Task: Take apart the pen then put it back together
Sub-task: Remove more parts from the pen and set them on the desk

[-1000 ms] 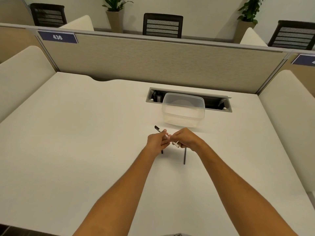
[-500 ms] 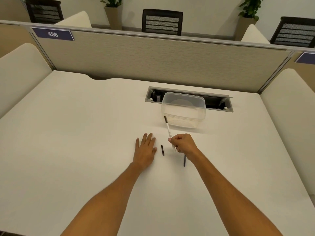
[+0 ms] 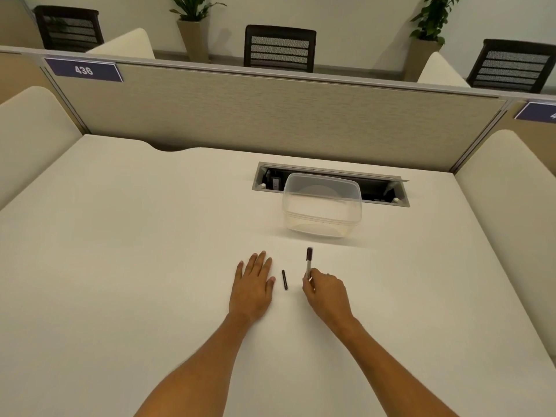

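My right hand [image 3: 326, 291] grips the lower end of a white pen barrel [image 3: 308, 263] with a dark tip. The barrel points away from me, towards the container. A short black pen part [image 3: 284, 279] lies on the white desk between my hands. Left of that part, my left hand [image 3: 252, 285] rests flat on the desk, fingers spread, holding nothing. The thin dark piece seen earlier beside my right wrist is hidden now.
A clear plastic container [image 3: 322, 206] stands just beyond the pen. Behind it is an open cable tray [image 3: 388, 188] set into the desk. A beige partition [image 3: 270, 115] closes off the back, and cushioned dividers flank both sides.
My hands have come apart. The left hand let go and settled flat on the desk. The right hand kept the barrel, which has swung from leaning left to pointing nearly straight away.
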